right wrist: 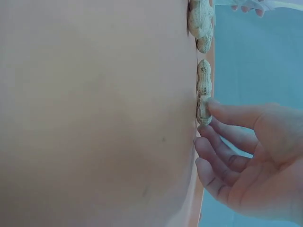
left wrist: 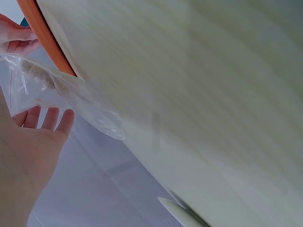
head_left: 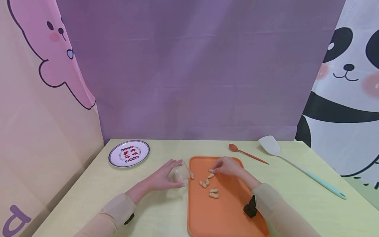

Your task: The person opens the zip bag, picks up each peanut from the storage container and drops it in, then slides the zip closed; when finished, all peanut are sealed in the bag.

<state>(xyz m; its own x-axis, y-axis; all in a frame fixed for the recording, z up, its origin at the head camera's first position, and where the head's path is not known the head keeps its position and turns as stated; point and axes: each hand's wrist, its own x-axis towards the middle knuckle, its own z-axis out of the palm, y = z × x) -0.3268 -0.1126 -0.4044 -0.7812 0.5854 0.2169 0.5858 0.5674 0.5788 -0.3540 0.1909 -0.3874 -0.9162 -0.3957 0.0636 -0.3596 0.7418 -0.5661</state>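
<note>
Pinched peanut (head_left: 211,171), far part of orange tray (head_left: 228,210).
Your right grip (head_left: 227,166) is pinching it; your left grip (head_left: 164,176) is holding the clear bag (head_left: 180,172) at the tray's left edge, apparently keeping its mouth near the peanuts.

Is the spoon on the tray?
No, the spoon lies on the table past the far right corner of the tray, where peanuts lie.

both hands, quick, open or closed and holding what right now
Left hand: closed, holding a clear plastic bag.
Right hand: closed, pinching a peanut between thumb and fingers.
</note>
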